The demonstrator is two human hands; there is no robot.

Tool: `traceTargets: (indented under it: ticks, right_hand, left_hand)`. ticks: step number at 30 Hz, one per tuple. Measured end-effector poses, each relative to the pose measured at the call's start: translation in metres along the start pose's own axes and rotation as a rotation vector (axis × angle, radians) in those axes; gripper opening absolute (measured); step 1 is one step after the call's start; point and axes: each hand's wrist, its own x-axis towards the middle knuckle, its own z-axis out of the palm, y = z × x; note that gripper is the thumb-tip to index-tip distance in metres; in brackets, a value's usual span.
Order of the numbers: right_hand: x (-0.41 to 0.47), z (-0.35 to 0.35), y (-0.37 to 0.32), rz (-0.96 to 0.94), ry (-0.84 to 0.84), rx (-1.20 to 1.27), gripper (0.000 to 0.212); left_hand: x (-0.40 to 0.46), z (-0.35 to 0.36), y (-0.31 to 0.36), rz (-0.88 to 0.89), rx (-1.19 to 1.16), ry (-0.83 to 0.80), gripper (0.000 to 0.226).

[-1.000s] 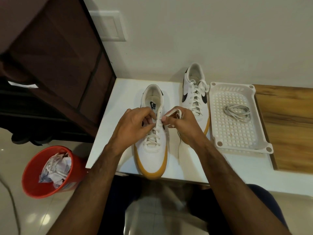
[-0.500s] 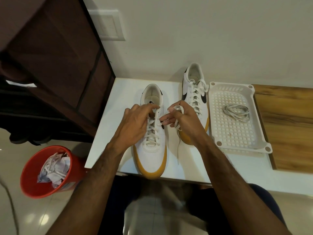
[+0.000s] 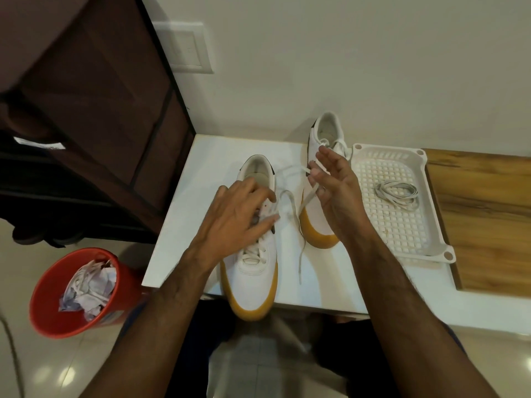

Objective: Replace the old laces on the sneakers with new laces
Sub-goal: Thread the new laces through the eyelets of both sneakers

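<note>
A red bin (image 3: 83,288) stood on the floor at the left, stuffed with crumpled paper and what looked like white laces. On the white table (image 3: 207,173) the near sneaker (image 3: 253,271) lay with its toe pointing toward the person, its gum sole hanging just over the table's front edge. The left hand (image 3: 238,219) lay over its tongue and upper eyelets, fingers spread and slightly bent; whether the fingertips pinched anything could not be told. A white lace (image 3: 293,208) ran from that shoe's upper eyelets up and right to the right hand (image 3: 334,185), and another length of it hung down to the table between the shoes. The right hand was raised with its palm turned left, the lace nipped between thumb and fingertips, the other fingers loosely extended. Behind it stood the far sneaker (image 3: 321,231), still laced. To its right a white tray (image 3: 431,225) held a coiled grey lace (image 3: 398,195), touching the perforated floor.
</note>
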Motion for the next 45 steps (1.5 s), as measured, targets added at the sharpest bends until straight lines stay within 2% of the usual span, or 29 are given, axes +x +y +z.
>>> traceTargets:
  ticks: [2, 5, 7, 9, 11, 13, 16, 18, 22, 26, 28, 32, 35, 39, 42, 45]
  right_hand:
    - [-0.003, -0.001, 0.002, -0.092, 0.004, -0.25, 0.049]
    - [-0.003, -0.003, 0.005, -0.239, -0.032, -0.548, 0.041]
    - [-0.003, -0.006, 0.007, -0.366, -0.072, -0.783, 0.037]
    - [-0.005, -0.01, 0.009, -0.428, -0.116, -0.911, 0.035]
    - [-0.007, -0.013, 0.009, -0.41, -0.129, -0.935, 0.03]
    - [-0.007, -0.016, 0.01, -0.388, -0.124, -0.933, 0.025]
    - [-0.007, -0.015, 0.009, -0.338, -0.138, -0.889, 0.024]
    - [-0.009, -0.014, 0.008, -0.3, -0.148, -0.885, 0.024]
    - [-0.01, -0.015, 0.009, -0.267, -0.187, -0.878, 0.022]
    - [-0.008, -0.017, 0.009, -0.211, -0.268, -0.861, 0.021]
    - [-0.008, -0.018, 0.009, -0.184, -0.307, -0.855, 0.023]
    - [-0.012, -0.017, -0.001, -0.075, -0.344, -0.69, 0.028]
    - [-0.022, -0.01, -0.014, 0.044, -0.432, -0.484, 0.022]
    - [-0.032, 0.007, -0.02, 0.144, -0.503, -0.43, 0.03]
    - [-0.035, 0.013, -0.021, 0.195, -0.489, -0.381, 0.023]
    - [-0.041, 0.014, -0.03, 0.324, -0.493, -0.145, 0.024]
  left_hand:
    - [0.003, 0.002, 0.011, 0.064, 0.109, 0.005, 0.034]
    - [0.003, 0.012, 0.019, 0.06, 0.244, -0.064, 0.036]
    - [0.003, 0.016, 0.022, 0.045, 0.287, -0.106, 0.035]
    - [0.004, 0.016, 0.028, 0.122, 0.286, -0.107, 0.032]
    - [0.005, 0.017, 0.041, 0.305, 0.26, -0.096, 0.028]
    - [-0.001, 0.021, 0.057, 0.396, 0.243, -0.147, 0.035]
    - [-0.01, 0.035, 0.069, 0.287, 0.336, -0.379, 0.058]
    - [-0.013, 0.044, 0.075, 0.219, 0.381, -0.505, 0.058]
    - [-0.014, 0.051, 0.08, 0.161, 0.392, -0.507, 0.036]
    - [-0.015, 0.054, 0.081, 0.124, 0.408, -0.511, 0.038]
    - [-0.014, 0.051, 0.083, 0.118, 0.36, -0.474, 0.035]
    - [-0.003, 0.02, 0.075, 0.091, 0.119, -0.297, 0.011]
    - [0.0, -0.007, 0.055, 0.001, -0.058, -0.233, 0.013]
    - [-0.009, -0.027, 0.027, -0.184, -0.383, -0.118, 0.021]
    - [-0.011, -0.032, 0.011, -0.25, -0.499, 0.048, 0.017]
    - [-0.009, -0.031, 0.002, -0.318, -0.571, 0.148, 0.015]
